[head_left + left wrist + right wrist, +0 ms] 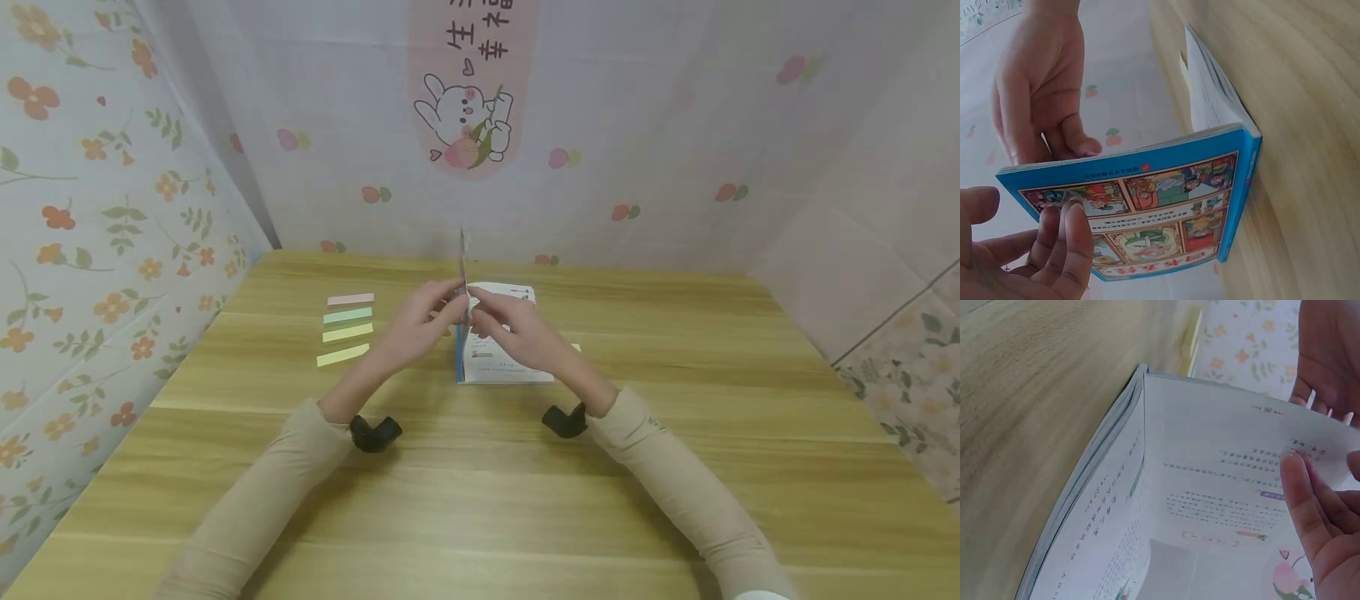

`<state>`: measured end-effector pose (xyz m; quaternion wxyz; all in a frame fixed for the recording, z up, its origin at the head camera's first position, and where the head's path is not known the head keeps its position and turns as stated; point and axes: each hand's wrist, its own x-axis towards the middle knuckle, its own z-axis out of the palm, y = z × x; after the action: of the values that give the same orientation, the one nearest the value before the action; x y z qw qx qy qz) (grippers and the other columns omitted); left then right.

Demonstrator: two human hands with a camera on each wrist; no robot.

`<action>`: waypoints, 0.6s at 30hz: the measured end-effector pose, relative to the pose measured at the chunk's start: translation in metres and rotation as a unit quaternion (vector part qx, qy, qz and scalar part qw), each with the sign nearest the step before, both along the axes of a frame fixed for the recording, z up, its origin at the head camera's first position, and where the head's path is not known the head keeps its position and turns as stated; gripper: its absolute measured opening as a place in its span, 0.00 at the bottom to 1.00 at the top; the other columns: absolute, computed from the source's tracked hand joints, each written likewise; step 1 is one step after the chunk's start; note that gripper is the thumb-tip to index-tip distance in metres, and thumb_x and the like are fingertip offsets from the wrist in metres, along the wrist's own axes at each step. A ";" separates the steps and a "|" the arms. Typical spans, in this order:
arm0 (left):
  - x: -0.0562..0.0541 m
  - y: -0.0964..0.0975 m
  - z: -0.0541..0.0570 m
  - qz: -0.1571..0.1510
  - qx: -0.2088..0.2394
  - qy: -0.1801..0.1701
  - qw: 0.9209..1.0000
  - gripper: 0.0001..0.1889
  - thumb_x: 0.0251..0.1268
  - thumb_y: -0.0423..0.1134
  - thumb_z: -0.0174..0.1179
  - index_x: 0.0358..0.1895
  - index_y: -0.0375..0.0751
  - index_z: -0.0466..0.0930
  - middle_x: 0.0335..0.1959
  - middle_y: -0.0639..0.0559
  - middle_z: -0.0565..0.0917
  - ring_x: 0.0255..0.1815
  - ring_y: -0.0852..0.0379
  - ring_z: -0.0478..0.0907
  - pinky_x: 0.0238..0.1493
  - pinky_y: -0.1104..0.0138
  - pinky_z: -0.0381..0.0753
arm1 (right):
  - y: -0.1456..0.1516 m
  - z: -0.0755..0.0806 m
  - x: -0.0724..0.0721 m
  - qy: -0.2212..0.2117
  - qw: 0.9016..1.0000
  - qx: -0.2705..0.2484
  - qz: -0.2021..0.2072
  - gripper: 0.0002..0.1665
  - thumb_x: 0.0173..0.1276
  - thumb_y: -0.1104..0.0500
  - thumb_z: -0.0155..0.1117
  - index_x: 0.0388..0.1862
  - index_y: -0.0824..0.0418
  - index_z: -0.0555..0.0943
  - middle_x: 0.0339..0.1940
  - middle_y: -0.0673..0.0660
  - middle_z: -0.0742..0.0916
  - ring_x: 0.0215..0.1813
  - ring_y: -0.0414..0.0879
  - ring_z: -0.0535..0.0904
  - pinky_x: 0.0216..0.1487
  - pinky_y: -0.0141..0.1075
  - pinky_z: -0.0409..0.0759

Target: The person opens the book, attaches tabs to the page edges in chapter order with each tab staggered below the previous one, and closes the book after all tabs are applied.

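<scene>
A blue-covered book (502, 371) with colourful cover pictures lies spread on the table, its left part raised upright. My left hand (423, 321) is on the outer side of that raised part; in the left wrist view its fingertips touch the front cover (1154, 244), the thumb apart from it. Facing it from the inside, my right hand (521, 325) rests its extended fingertips on the printed page (1210, 469), as the right wrist view shows. A yellow tab (1184, 72) sticks out from the flat part's edge.
Left of the book lie several paper strips in a column: a pink strip (350, 299), a green strip (347, 316) and yellow strips (347, 333). Black curved pieces (377, 434) sit at both wrists. A printed curtain (637, 125) hangs behind the wooden table (465, 517).
</scene>
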<state>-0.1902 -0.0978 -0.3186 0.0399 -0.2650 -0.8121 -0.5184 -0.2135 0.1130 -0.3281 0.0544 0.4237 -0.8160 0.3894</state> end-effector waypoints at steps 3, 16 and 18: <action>-0.001 0.004 -0.002 0.002 -0.007 0.011 1.000 0.25 0.81 0.40 0.49 0.72 0.28 0.66 0.54 0.35 0.79 0.49 0.42 0.81 0.44 0.53 0.85 | 0.001 0.001 -0.001 -0.006 1.000 -0.018 -0.017 0.26 0.82 0.63 0.48 0.73 0.74 0.67 0.36 0.60 0.89 0.37 0.51 0.86 0.43 0.43 0.85; -0.003 0.017 -0.004 -0.013 -0.031 0.039 0.999 0.23 0.79 0.36 0.51 0.70 0.26 0.69 0.51 0.36 0.80 0.50 0.42 0.81 0.49 0.54 0.83 | 0.006 0.008 0.003 -0.032 0.993 -0.082 -0.081 0.28 0.77 0.56 0.58 0.68 0.74 0.74 0.32 0.57 0.89 0.30 0.53 0.85 0.32 0.35 0.80; -0.004 0.018 -0.006 -0.020 -0.036 0.041 0.998 0.23 0.79 0.36 0.52 0.70 0.27 0.69 0.50 0.37 0.81 0.49 0.43 0.81 0.49 0.54 0.83 | 0.007 0.009 0.003 -0.026 0.991 -0.088 -0.096 0.26 0.76 0.58 0.59 0.65 0.74 0.76 0.30 0.58 0.89 0.27 0.50 0.84 0.29 0.33 0.79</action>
<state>-0.1938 -0.0799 -0.3245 0.0537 -0.3033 -0.8224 -0.4783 -0.2104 0.1196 -0.3189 0.1069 0.3265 -0.8167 0.4636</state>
